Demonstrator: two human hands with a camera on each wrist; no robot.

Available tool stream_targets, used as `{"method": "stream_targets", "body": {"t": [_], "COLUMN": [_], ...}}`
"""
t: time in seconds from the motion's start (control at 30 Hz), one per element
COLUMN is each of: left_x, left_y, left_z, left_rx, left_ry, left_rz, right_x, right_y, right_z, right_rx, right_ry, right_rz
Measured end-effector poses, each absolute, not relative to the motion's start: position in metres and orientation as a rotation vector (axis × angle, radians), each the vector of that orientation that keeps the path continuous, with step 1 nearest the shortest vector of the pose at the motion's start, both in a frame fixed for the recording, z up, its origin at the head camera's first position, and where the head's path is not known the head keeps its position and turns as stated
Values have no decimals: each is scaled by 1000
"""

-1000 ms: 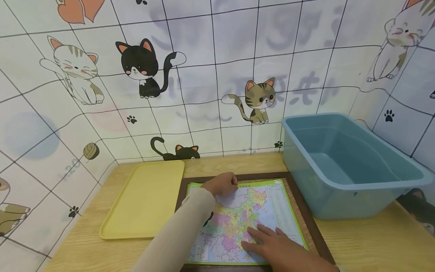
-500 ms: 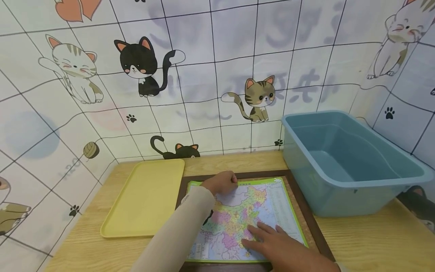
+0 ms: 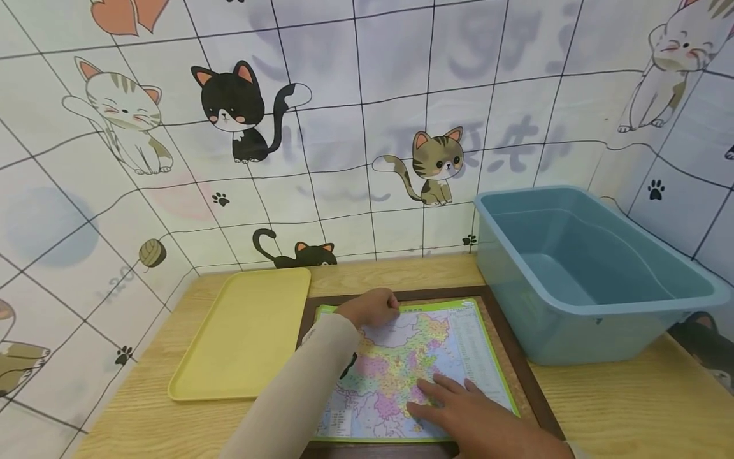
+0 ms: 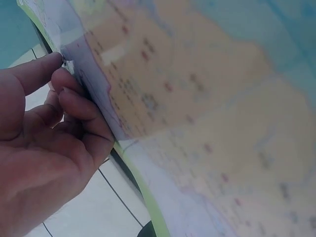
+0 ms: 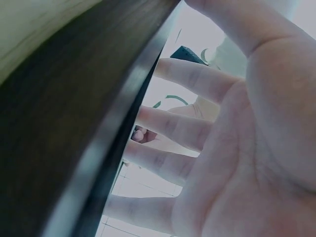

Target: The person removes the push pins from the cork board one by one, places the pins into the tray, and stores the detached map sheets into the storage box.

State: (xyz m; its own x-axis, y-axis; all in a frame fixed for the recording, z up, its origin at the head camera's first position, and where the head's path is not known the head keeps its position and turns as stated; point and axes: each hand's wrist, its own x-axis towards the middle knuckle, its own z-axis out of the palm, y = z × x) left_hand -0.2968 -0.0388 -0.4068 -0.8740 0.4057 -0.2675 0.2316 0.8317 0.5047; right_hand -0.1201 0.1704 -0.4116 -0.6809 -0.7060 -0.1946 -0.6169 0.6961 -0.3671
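Note:
A colourful map (image 3: 390, 370) with a green border lies on a board (image 3: 524, 398) with a dark brown frame and a speckled cork-like surface. At its top edge my left hand (image 3: 373, 307) has curled fingers. In the left wrist view the thumb and forefinger of that hand (image 4: 54, 128) pinch a small, clear, pin-like piece (image 4: 69, 64) at the map's border; its exact form is blurred. My right hand (image 3: 464, 408) rests on the lower right of the map with fingers spread. The right wrist view shows its straight fingers (image 5: 182, 131) beside the dark frame.
A yellow tray (image 3: 246, 331) lies on the wooden table (image 3: 132, 408) left of the board. To the right stands a blue-grey plastic tub (image 3: 579, 338) with nothing visible in it. A white wall covering (image 3: 344, 210) with cat pictures rises behind.
Both hands stay in nearly the same places on the map. The left hand has shifted very slightly leftward in the view, and the whole scene drifts a little with the head.

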Motion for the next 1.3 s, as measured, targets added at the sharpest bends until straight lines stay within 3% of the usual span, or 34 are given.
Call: {"method": "stream_targets", "body": {"t": [0.67, 0.87, 1.1, 1.3], "left_x": [-295, -295, -296, -296], "left_y": [-39, -39, -41, -40], "left_z": [-400, -400, -405, -408], "left_rx": [423, 417, 436, 423], "left_ry": [2646, 2645, 2633, 2623], "left_rz": [685, 692, 698, 729], "right_x": [-126, -125, -137, -122], "right_y": [177, 175, 185, 174], "right_z": [-423, -420, -462, -418], "right_rx": [-1168, -1088, -1162, -1066], "right_ry": [2610, 2595, 2612, 2583], "right_rz": [-424, -422, -467, -420]}}
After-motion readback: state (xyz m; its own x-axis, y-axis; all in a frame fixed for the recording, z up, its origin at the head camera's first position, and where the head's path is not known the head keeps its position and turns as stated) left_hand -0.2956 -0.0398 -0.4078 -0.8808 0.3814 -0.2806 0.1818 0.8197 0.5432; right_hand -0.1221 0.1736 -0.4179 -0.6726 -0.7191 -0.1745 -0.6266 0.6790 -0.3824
